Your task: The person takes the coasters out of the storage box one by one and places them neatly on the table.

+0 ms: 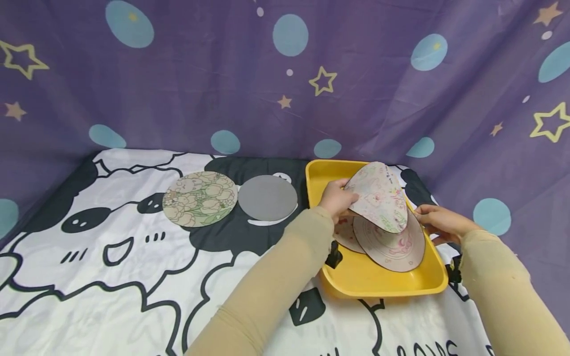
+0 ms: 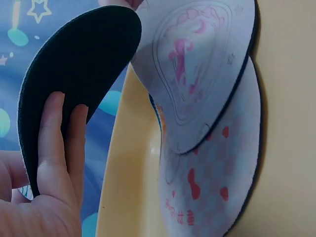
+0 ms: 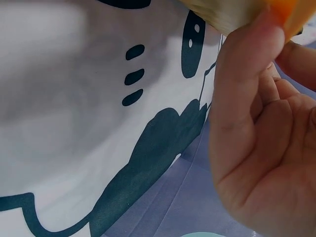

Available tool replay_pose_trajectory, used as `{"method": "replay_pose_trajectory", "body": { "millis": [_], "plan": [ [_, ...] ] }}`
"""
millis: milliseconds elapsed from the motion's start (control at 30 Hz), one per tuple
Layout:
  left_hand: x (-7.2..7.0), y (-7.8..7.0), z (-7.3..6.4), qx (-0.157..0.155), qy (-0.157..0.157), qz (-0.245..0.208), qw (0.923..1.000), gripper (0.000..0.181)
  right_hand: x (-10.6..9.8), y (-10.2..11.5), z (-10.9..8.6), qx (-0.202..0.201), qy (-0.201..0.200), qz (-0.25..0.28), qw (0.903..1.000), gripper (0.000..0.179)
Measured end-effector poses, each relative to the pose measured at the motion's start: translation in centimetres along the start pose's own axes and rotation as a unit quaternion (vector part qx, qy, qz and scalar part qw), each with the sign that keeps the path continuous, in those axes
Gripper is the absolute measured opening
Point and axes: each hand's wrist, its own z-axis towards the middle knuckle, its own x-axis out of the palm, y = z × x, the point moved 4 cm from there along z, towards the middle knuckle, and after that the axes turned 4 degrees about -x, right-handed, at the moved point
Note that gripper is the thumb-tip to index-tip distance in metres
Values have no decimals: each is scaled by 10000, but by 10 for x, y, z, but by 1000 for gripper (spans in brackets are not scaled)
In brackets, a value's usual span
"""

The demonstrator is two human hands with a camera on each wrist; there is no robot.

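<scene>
My left hand [image 1: 339, 199] grips a thin round mat [image 1: 378, 198] by its left edge and holds it up, bent, over the yellow tray [image 1: 387, 289]. Its printed face is pale with pink and green drawing; in the left wrist view two fingers lie against its dark backing [image 2: 81, 59]. Beneath it in the tray, a mat with a pink moon print [image 1: 396, 252] overlaps another with red hearts [image 1: 347, 232]. At the tray's right rim, my right hand [image 1: 445, 223] pinches the yellow edge [image 3: 296, 17] between thumb and fingers.
Left of the tray, a mat with a tulip print [image 1: 200, 199] and a plain grey round mat [image 1: 268, 198] lie side by side on the black-and-white patterned cloth [image 1: 133, 306]. A purple curtain [image 1: 249, 79] with stars hangs behind the table.
</scene>
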Motion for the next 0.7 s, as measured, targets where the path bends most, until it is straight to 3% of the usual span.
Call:
{"method": "replay_pose_trajectory", "body": {
  "millis": [400, 700],
  "plan": [
    [-1, -9, -12, 105, 30, 61, 9999, 48, 3, 2, -1, -79, 3, -1, 10000, 14],
    [-17, -22, -20, 284, -56, 279, 9992, 44, 2, -3, -1, -114, -42, 198, 9997, 16]
  ]
}}
